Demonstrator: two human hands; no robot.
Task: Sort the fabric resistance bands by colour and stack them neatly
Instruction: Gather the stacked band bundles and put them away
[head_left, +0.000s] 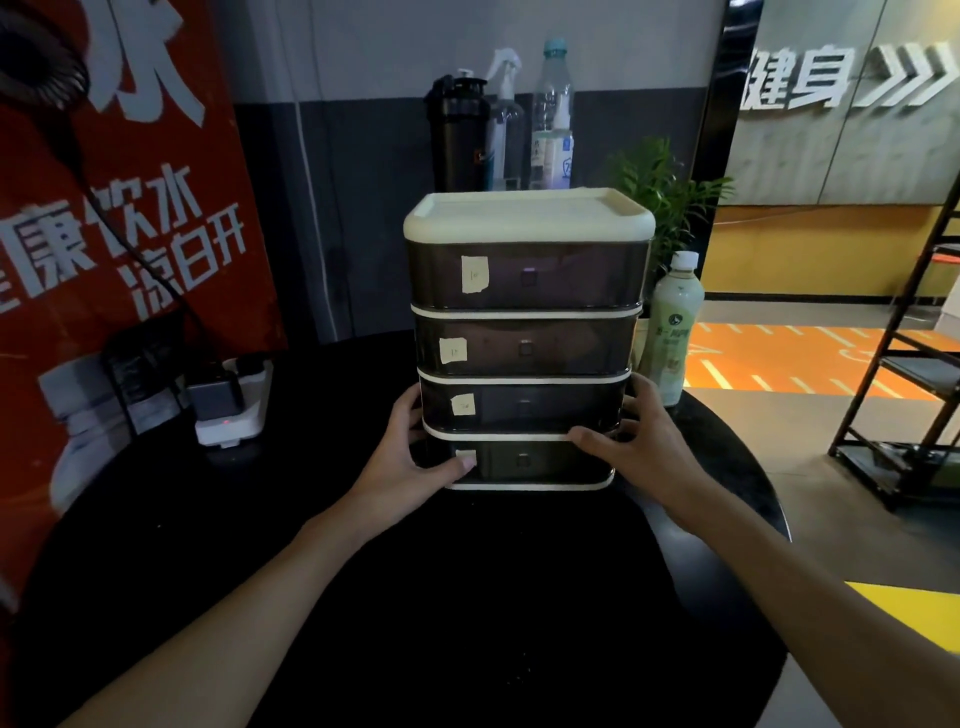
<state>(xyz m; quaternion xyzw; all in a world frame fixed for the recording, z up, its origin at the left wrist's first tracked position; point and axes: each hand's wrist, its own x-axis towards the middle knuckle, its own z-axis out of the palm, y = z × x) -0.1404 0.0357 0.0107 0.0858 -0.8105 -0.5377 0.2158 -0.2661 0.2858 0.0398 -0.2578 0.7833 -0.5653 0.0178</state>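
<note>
A small drawer unit with a cream top and several dark see-through drawers stands upright on a black round table. Each drawer front carries a pale paper label. My left hand grips the unit's lower left corner, thumb across the bottom drawer's front. On the other side, my right hand clasps the lower right corner, thumb on the rim between the two lowest drawers. All drawers are closed. No resistance bands are visible; the drawers' contents cannot be made out.
A white power strip with a plugged adapter lies at the table's left. A pale green drink bottle stands right of the unit. Behind it are a black flask, spray bottles and a water bottle. A metal rack stands far right.
</note>
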